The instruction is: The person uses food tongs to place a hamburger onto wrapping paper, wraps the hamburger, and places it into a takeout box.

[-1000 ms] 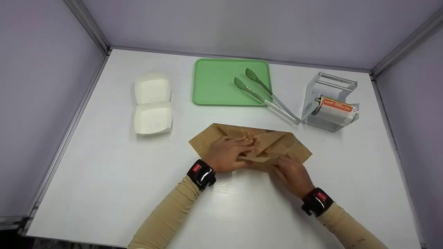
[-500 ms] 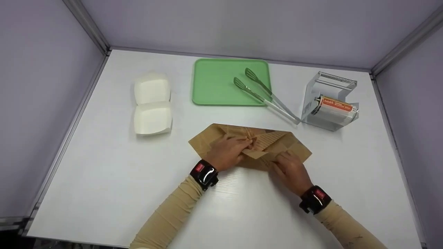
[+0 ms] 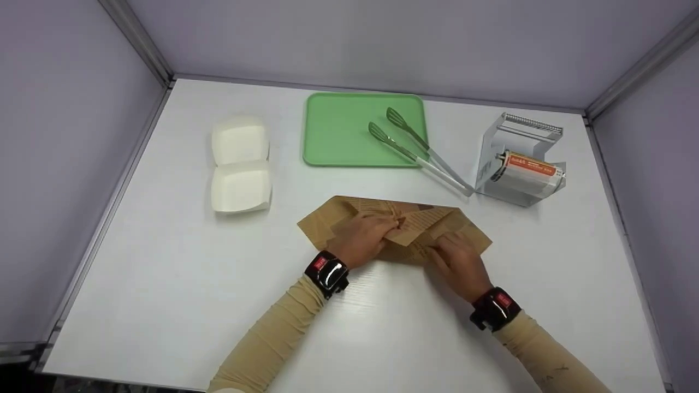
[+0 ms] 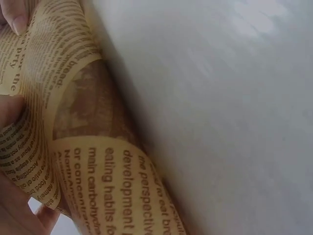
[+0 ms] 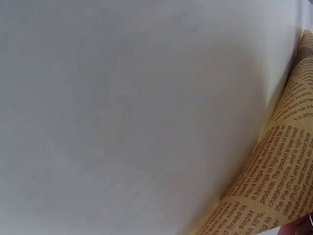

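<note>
A sheet of brown food wrapping paper (image 3: 464, 224), printed like newspaper, lies partly folded on the white table in the head view. My left hand (image 3: 360, 237) grips its folded middle, fingertips down at the gathered folds. Along the near edge, right of centre, my right hand (image 3: 458, 265) pinches the paper between thumb and fingers. A pointed flap covers the part between both hands. In the left wrist view the paper (image 4: 98, 181) curves over, with fingers (image 4: 10, 110) at its left side. The right wrist view shows the paper's rolled edge (image 5: 274, 181) and little of the hand.
An open white clamshell box (image 3: 241, 188) stands at the left. Behind the paper lies a green tray (image 3: 338, 131), with silver tongs (image 3: 431, 164) resting across its right corner. A dispenser (image 3: 491, 158) holding a roll (image 3: 529, 174) stands at the right. Walls enclose the table's back and sides.
The near flap has folded down over the middle, and its point now lies flat. My left hand has shifted slightly rightward; my right hand has moved slightly up along the near edge.
</note>
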The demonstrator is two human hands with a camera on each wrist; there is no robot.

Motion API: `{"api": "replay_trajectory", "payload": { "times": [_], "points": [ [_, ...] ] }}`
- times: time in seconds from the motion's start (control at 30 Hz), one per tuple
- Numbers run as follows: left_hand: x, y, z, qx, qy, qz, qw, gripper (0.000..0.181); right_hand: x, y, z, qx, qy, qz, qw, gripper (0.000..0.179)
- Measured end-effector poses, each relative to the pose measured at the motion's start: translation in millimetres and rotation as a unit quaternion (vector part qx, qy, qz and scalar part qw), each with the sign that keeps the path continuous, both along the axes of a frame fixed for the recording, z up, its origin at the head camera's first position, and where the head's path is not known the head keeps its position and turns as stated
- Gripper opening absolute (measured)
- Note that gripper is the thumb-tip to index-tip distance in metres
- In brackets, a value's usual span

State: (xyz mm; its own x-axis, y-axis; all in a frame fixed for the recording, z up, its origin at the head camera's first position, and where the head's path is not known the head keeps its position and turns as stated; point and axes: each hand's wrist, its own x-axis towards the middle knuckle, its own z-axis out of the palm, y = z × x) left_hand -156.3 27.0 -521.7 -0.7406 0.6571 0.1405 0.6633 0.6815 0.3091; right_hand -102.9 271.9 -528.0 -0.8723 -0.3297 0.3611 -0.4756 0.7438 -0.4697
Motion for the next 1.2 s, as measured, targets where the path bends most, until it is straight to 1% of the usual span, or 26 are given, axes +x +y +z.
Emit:
{"api": "replay_trajectory", "payload": {
  "times": [0.13,0.27,0.5,0.53,0.63,0.8,0.97,1.03,1.13,1.2],
  "points": [
    [-1.4,1.3,0.3,0.002,-0.006,0.013,0.9999,0.039,-2.6,-1.3,0.6,-0.004,-0.008,-0.016,0.9998,0.007],
    [-2.7,2.9,2.2,0.004,-0.016,0.028,0.9995,0.042,-5.9,-3.0,2.2,-0.010,-0.008,-0.022,0.9997,0.003],
    [-4.9,5.7,4.0,0.009,-0.043,0.043,0.9981,0.036,-11.6,-6.1,4.2,-0.021,0.000,-0.026,0.9995,0.005],
    [-5.3,6.2,4.1,0.011,-0.044,0.044,0.9980,0.038,-12.3,-6.4,4.3,-0.023,-0.001,-0.027,0.9994,0.005],
    [-7.0,7.5,4.4,0.020,-0.042,0.046,0.9979,0.042,-14.7,-7.3,5.0,-0.027,-0.010,-0.032,0.9991,0.004],
    [-11.4,8.4,3.9,0.045,-0.033,0.045,0.9974,0.039,-19.9,-7.5,4.1,-0.029,-0.019,-0.045,0.9984,0.005],
    [-14.8,9.9,7.3,0.057,-0.030,0.049,0.9967,0.034,-24.5,-8.4,4.2,-0.024,-0.002,-0.056,0.9981,0.011],
    [-16.0,10.3,7.8,0.061,-0.031,0.050,0.9964,0.035,-24.6,-8.2,4.4,-0.023,0.003,-0.062,0.9978,0.013],
    [-17.8,10.2,8.5,0.067,-0.038,0.048,0.9959,0.037,-24.0,-7.4,3.9,-0.033,-0.001,-0.071,0.9969,0.030],
    [-19.4,10.4,9.5,0.073,-0.045,0.046,0.9953,0.036,-22.7,-7.4,3.2,-0.034,0.010,-0.080,0.9962,0.044]
  ]
}}
